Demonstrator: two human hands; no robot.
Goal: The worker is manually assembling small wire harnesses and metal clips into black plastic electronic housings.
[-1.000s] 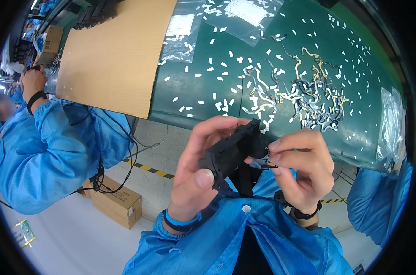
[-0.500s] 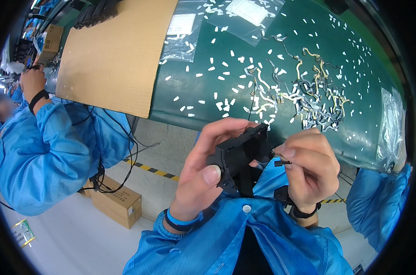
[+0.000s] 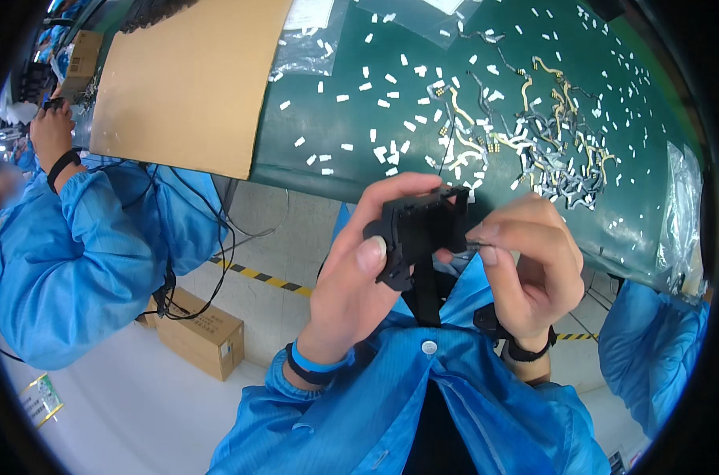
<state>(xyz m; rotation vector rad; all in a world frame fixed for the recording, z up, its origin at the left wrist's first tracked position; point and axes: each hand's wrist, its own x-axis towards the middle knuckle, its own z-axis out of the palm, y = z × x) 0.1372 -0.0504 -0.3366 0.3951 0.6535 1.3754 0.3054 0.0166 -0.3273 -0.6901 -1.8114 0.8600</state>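
My left hand is wrapped round a black plastic housing, the thumb pressed on its near left side and the fingers behind it. The housing is boxy, with a hollow facing right, and is held tilted in front of my chest. At its right edge my right hand pinches a small thin dark piece between thumb and fingertips. The fingers hide most of that piece, so its kind does not show. I cannot tell whether it touches the housing.
On the green table lie scattered small white pieces and a heap of short cables. A cardboard sheet covers the left part. A clear plastic bag lies at right. Co-workers in blue sleeves flank me. A carton stands on the floor.
Both hands have moved up a little, with the housing. My right fingers have come nearer the housing's right edge, and the small dark piece has turned and shows less.
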